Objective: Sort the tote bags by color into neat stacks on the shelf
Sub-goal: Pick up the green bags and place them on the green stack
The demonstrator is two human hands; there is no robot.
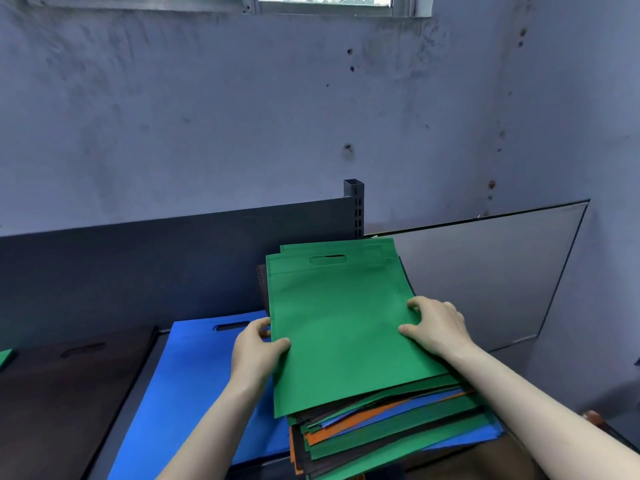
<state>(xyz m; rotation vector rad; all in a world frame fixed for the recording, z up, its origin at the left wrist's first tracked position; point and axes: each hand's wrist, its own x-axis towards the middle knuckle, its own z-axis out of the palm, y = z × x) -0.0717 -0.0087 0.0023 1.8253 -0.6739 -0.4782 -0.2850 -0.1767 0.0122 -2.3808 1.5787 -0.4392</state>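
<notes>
— Two hands on it?
— Yes. My left hand (256, 351) pinches the green tote bag (339, 327) by its edge, thumb on top. My right hand (436, 327) lies bent-fingered on the opposite edge; whether it grips, I cannot tell.
— Underneath?
— A mixed pile (391, 431), below both palms. A blue bag (194, 375) lies just outside my left.
</notes>
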